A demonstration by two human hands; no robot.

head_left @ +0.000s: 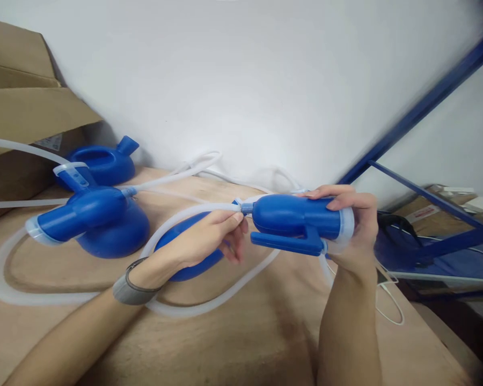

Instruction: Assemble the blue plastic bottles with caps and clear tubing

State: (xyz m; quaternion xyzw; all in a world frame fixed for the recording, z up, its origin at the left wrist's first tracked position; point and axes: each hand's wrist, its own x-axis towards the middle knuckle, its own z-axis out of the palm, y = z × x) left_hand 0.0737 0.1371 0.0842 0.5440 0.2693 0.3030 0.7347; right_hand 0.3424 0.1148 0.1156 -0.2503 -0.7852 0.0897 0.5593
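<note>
My right hand [362, 217] is closed around the wide, pale-rimmed end of a blue plastic urinal funnel [290, 214]. The funnel lies sideways above the table, its narrow spout to the left and its handle below. At that spout, my left hand [223, 233] pinches the end of a translucent hose [185, 212] between thumb and fingers. How far the hose sits on the spout is hidden by the fingertips. Under my left wrist lies a blue container [199, 268], partly covered by the arm. A grey band [132, 287] circles that wrist.
On the left, another blue funnel [96, 206] with a hose rests on a blue bottle [121, 238]. Behind it is a blue bottle [123, 163] beside an open cardboard box [28, 112]. Hoses loop over the wooden table [225, 343]. A blue metal frame [422, 96] stands right.
</note>
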